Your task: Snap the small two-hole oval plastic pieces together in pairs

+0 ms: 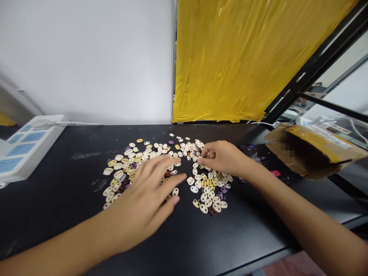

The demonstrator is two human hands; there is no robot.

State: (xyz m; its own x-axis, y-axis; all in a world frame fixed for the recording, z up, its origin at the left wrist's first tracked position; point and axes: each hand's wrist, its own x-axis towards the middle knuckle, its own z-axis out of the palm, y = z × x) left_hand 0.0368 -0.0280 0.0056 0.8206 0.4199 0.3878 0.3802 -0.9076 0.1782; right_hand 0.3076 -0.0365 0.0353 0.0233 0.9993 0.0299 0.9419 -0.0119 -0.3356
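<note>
- Black table (43, 207); white wall (86, 57) and yellow sheeting (224, 57) behind its far edge.
- Oval two-holed pieces (208, 201), mostly cream, some yellow, purple, brown: mid-table, nearer the far edge.
- Left hand (152, 180): over the left-hand pieces; fingers loosely spread, holding nothing visible.
- Right hand (222, 155): at the right-hand pieces; fingers curled, thumb near forefinger; cannot tell whether one is gripped.
- Cardboard box (313, 142): toward the far right corner.

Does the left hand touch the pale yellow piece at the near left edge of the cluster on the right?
Apart. The head view shows a strip of bare black tabletop between the left hand and the pale yellow piece.
</note>
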